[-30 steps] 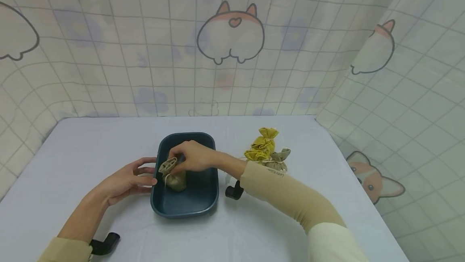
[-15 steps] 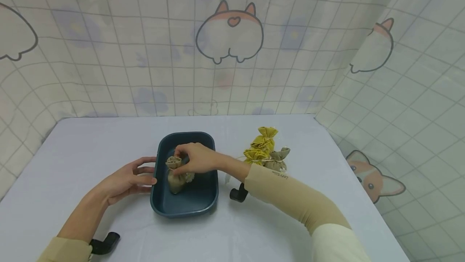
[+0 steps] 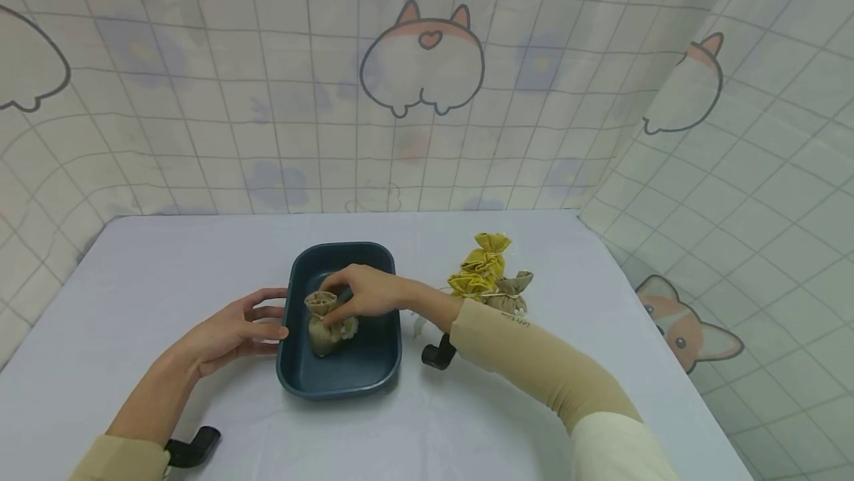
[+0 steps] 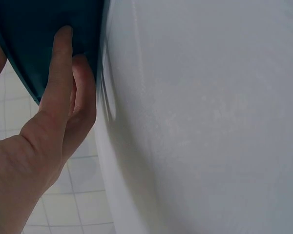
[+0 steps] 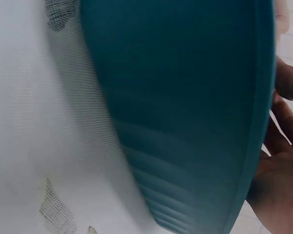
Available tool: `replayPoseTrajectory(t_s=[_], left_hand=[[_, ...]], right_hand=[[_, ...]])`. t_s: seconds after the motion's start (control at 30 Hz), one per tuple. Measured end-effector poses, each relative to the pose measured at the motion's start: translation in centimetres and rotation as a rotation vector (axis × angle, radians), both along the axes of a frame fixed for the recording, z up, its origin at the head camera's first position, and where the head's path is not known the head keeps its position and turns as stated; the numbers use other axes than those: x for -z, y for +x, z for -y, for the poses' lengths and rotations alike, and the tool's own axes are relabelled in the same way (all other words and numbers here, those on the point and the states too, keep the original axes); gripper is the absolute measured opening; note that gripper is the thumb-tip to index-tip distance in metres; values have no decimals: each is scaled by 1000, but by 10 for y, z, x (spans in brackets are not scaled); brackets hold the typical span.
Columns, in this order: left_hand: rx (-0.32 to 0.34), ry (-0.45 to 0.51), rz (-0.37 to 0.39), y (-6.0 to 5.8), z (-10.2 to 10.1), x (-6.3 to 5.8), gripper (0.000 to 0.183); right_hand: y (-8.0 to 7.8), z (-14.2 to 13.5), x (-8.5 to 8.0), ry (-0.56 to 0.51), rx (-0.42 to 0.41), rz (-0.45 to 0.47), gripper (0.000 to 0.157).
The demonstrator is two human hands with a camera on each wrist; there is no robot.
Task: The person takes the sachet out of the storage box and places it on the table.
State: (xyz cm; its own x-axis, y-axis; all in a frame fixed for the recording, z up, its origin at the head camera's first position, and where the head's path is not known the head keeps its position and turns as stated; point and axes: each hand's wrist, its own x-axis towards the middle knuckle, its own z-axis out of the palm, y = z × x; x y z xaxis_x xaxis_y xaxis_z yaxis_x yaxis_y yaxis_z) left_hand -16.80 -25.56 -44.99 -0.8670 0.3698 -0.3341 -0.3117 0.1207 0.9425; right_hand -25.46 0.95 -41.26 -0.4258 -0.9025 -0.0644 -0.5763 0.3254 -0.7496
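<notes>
A dark teal plastic bin [image 3: 363, 373] stands on the white tabletop in the head view. Inside it, toward the left wall, is a beige drawstring pouch [image 3: 323, 336], upright with its gathered neck on top and a pale tuft at its right side. My right hand [image 3: 365, 292] reaches over the bin's right rim and pinches the pouch near the neck with thumb and fingers. Against the outer left wall of the bin rests my left hand [image 3: 243, 329], fingers extended. The left wrist view shows those fingers [image 4: 63, 53] flat on the bin's side.
Right of the bin lie several yellow drawstring pouches [image 3: 482, 266] in a cluster, with a grey-beige pouch [image 3: 512, 293] beside them. Black wrist-camera mounts stick out below both forearms. A curtain [image 3: 267, 133] with a grid pattern hangs behind the table.
The pouch has shifted slightly right from the bin's left wall and turned, so its pale tuft shows. My right hand moved with it, then sank slightly. The left hand has stayed put.
</notes>
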Motion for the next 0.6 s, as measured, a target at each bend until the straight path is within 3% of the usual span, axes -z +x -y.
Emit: replayPoseTrajectory(t_s=[0.27,0.6], left_hand=[[5,5,-5,-1,1,1,89],[16,10,-12,-2,2,1,88]], right_hand=[[1,-2,4,-37,14,-41,26],[5,-7,7,-102,62,-83,26]])
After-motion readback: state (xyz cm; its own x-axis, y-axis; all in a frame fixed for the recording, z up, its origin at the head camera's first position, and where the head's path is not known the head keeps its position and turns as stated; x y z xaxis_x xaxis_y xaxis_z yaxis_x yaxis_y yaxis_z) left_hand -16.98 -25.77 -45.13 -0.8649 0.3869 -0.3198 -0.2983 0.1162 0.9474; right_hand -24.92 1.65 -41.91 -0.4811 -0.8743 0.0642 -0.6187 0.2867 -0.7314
